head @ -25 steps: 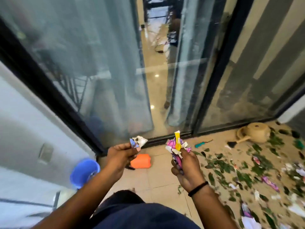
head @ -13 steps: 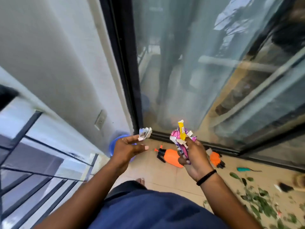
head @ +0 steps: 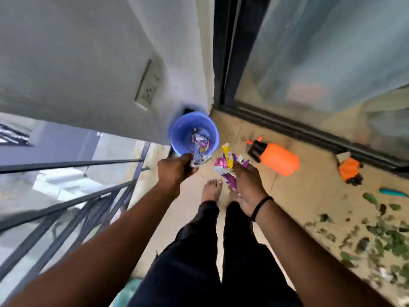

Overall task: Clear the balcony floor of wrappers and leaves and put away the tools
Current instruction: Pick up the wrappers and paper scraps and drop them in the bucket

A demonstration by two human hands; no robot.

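Crumpled wrappers in both hands, close over the blue bucket (head: pixel 177 131) in the corner by the wall. Left hand (head: pixel 174 171), grip clenched on a small silvery wad (head: pixel 199 159) right at the bucket's near rim, more wrappers (head: pixel 200 140) already lying inside. Right hand (head: pixel 247 182), grip clenched on a fuller bunch of pink and yellow wrappers (head: pixel 225 162) just right of the bucket. Thin foil and paper by the look: nearly weightless, soft, springy, likely slick, prone to drifting on release. Best pinched whole in a fist, low over the opening. Leaves (head: pixel 380 235) strewn across the floor (head: pixel 309 196) far right of the bucket: light, brittle, better gathered than picked singly. Orange spray bottle (head: pixel 278 158) on its side right of the bucket: rigid, easiest taken around the body.
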